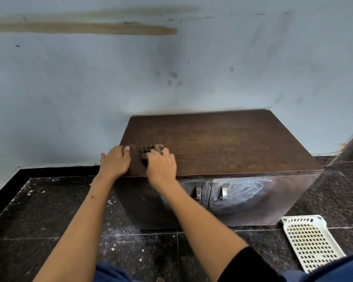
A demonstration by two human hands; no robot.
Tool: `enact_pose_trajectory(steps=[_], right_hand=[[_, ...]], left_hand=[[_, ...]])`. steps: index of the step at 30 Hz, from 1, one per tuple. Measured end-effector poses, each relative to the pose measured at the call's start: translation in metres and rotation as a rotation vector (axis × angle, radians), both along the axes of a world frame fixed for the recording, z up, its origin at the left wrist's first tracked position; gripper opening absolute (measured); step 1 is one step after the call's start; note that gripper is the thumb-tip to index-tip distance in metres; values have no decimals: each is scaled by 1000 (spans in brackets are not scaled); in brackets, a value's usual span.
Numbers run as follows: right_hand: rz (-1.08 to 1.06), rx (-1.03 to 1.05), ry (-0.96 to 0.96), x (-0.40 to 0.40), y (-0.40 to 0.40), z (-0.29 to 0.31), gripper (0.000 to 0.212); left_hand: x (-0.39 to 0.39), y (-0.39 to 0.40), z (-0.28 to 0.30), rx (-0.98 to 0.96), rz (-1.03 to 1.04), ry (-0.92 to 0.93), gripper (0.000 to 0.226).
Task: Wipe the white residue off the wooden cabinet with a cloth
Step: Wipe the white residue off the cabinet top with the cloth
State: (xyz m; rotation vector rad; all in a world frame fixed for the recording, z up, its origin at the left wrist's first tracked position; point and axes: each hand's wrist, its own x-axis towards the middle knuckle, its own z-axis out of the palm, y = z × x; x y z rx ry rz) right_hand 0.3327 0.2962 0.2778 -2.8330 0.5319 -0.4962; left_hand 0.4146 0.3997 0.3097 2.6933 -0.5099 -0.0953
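A low dark wooden cabinet stands against the wall, with two doors and metal handles on its front. White residue smears the right door, and faint white specks mark the top. My right hand presses a dark checked cloth flat on the top's front left part; the cloth looks blurred. My left hand rests over the cabinet's left front corner, fingers curled on the edge and holding nothing else.
A white perforated plastic basket lies on the dark speckled floor at the front right. White crumbs are scattered over the floor tiles to the left and in front. A stained pale blue wall backs the cabinet.
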Motion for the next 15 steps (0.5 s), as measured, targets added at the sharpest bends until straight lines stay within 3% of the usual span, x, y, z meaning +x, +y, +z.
enact_pose_trajectory(steps=[9,12,15], right_hand=[[-573,122,28,-14,-134,11,32],[-545,146,80,12,-116,16,36],[-381,128,80,42,-85,18,33]], left_hand=[[11,33,5,-139,45,161,50],[10,33,11,-249,52,204,51],[8,31,19,-362,45,225,51]])
